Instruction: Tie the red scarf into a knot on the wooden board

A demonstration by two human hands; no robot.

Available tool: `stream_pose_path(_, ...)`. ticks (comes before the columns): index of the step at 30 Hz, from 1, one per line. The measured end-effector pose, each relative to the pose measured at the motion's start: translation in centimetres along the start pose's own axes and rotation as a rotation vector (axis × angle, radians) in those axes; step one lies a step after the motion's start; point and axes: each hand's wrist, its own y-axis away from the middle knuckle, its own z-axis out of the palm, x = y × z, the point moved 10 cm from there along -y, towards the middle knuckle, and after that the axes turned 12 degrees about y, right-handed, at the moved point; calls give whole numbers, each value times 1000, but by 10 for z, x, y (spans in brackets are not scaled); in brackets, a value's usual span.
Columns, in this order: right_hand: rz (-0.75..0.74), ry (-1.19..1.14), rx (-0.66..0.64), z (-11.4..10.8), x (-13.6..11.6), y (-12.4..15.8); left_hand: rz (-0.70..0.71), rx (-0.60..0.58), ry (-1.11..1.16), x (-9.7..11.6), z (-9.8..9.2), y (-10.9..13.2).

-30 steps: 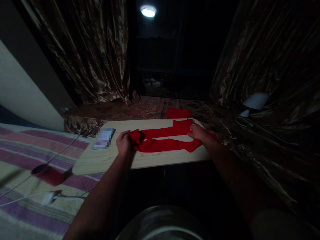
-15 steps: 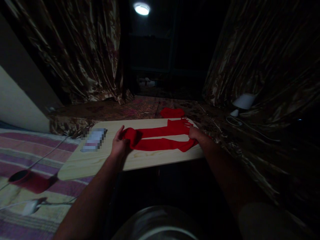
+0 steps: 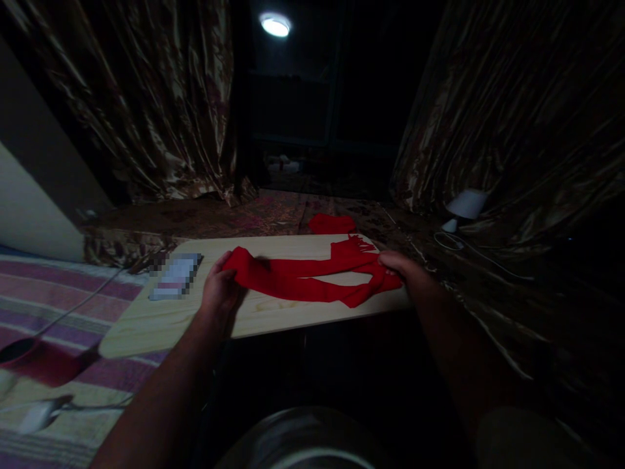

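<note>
A long red scarf [image 3: 297, 290] with a fringed end lies folded in two strips over the pale wooden table [image 3: 273, 319]. My left hand [image 3: 219, 280] is closed on the fold at the scarf's left end, lifting it a little off the wood. At the other end my right hand [image 3: 393, 262] grips the red cloth beside the fringe, its fingers partly hidden. Between the two strips a narrow gap of bare wood shows. Behind the table's far edge sits another red cloth piece [image 3: 332, 223]; whether it joins the scarf I cannot tell.
A phone-like flat item [image 3: 176, 276], blurred out, lies on the table's left. On the striped bedding [image 3: 92, 312] are a dark red cup-shaped object [image 3: 43, 361] and a white plug [image 3: 39, 415] with cables. A small white lamp [image 3: 466, 204] stands at right, near heavy curtains [image 3: 190, 117].
My left hand has drawn the scarf's fold leftward and flattened it. My right hand has shifted slightly right, pulling the upper strip toward the lower one. The view has moved a little.
</note>
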Motion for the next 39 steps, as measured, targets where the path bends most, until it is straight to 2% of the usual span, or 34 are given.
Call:
stream_pose_path(2,123,-220,-27,2,18,4,8,21,30,2,0,2)
stream_pose_path(4,178,-386,0,0,27,6,-15,35,43,1,0,5)
stream_pose_path(8,195,-475,169,-11,33,4,-93,55,25,-5,0,7)
stream_pose_path(10,199,-399,221,-13,32,2,-97,68,27,-6,-1,7)
stream_pose_path(16,48,303,201,-7,3,-4,-57,82,27,-3,-6,1)
stream_pose_path(19,80,507,232,-12,-4,0,-52,90,16,-4,-9,-1)
stream_pose_path(21,112,544,290,-24,-11,2,-43,99,21,-4,-10,-1)
stream_pose_path(23,81,539,360,-36,-25,2,-36,110,24,-3,-11,-2)
stream_pose_path(25,-12,476,429,-47,-45,-4,-37,117,24,-3,-12,-2)
stream_pose_path(28,-225,226,491,-54,-79,-16,-27,126,35,-1,-12,-2)
stream_pose_path(31,-421,28,441,-39,-105,-28,-11,143,47,1,-13,0)
stream_pose_path(33,-476,45,349,-16,-113,-33,-7,145,42,1,-13,1)
stream_pose_path(36,-469,221,258,19,-106,-29,1,139,33,2,-11,1)
stream_pose_path(39,-407,333,200,39,-85,-21,-1,138,24,1,-11,1)
